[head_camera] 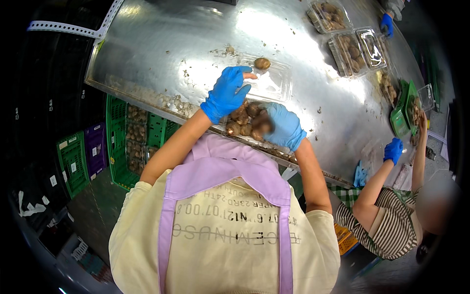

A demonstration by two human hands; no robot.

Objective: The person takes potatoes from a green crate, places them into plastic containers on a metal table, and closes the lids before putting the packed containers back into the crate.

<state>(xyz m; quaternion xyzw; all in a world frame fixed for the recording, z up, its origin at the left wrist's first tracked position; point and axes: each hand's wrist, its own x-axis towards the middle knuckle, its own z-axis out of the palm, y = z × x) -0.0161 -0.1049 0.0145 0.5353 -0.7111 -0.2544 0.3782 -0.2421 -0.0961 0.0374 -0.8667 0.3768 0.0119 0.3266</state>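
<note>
Just above the left side of a clear plastic clamshell tray is my left hand (227, 92), in a blue glove with one bare fingertip showing; its fingers are apart and hold nothing. The tray holds several brown taro-like tubers (239, 117). My right hand (285, 125), in a paler blue glove, covers the tray's right side, its fingers around a blurred brown tuber (263, 124). Beyond both hands the clear lid (281, 86) lies flat on the metal table (147, 55), and one smooth tuber (262, 63) rests at its far part.
Filled clamshells (349, 53) stand at the far right. A co-worker's gloved hand (393, 150) is near green trays (399, 119) at the right; another gloved hand (387, 25) shows at the top right. A green crate (117, 147) with packed tubers sits below the table's left edge.
</note>
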